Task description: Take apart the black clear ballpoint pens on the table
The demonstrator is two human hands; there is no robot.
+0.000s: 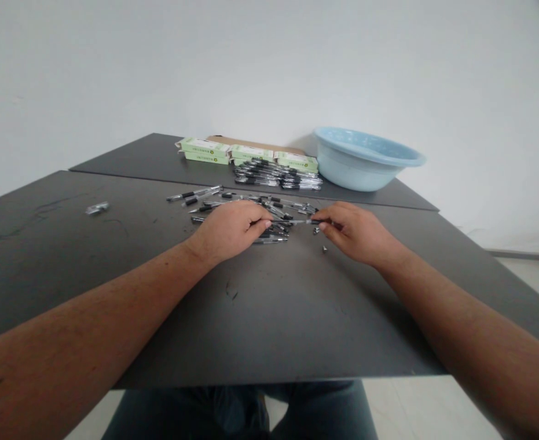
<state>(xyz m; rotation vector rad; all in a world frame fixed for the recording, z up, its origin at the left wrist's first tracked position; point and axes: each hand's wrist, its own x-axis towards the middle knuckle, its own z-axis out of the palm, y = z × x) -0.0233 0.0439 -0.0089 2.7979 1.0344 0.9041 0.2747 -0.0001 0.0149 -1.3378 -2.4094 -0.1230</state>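
Both hands are raised a little over the table, joined by one slim pen assembly. My left hand [233, 229] is closed, thumb and forefinger pinching the left end of a thin pen refill [292, 221], dark at one part and pale at another. My right hand [352, 229] pinches a pen barrel [313, 222] with a black grip, lined up with the refill; how far one sits inside the other I cannot tell. Loose pens [272, 239] with black grips lie scattered behind and under my left hand. A small silvery pen tip [324, 249] rests near my right fingers.
Farther back, a heap of clear pens [278, 177] lies before green-and-white boxes [205, 150]. A light blue basin [361, 165] stands at the back right, near the wall. Small clear parts [97, 208] lie on the dark table [269, 324] at left.
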